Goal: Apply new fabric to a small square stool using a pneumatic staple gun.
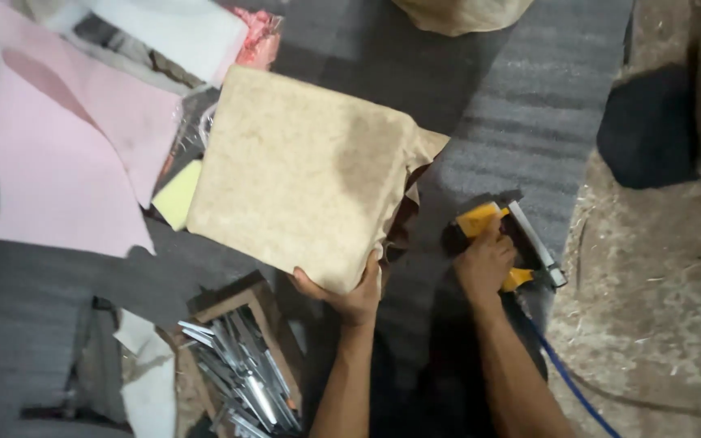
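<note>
A square cushion panel wrapped in tan fabric [298, 174] is tilted up over a grey carpeted surface [521, 105]. My left hand [346, 294] grips its near bottom corner, fingers under the edge. Loose fabric folds hang at the panel's right side. My right hand [484, 261] rests on a yellow and black pneumatic staple gun [513, 235] lying on the grey surface to the right of the panel. A blue air hose [569, 381] runs from the gun toward the bottom right.
A wooden box of metal staple strips [241, 365] sits below the panel. Pink foam sheets [66, 154], white foam [180, 28] and a yellow piece [178, 195] lie at the left. A dusty floor [659, 308] and a black block [647, 126] are on the right.
</note>
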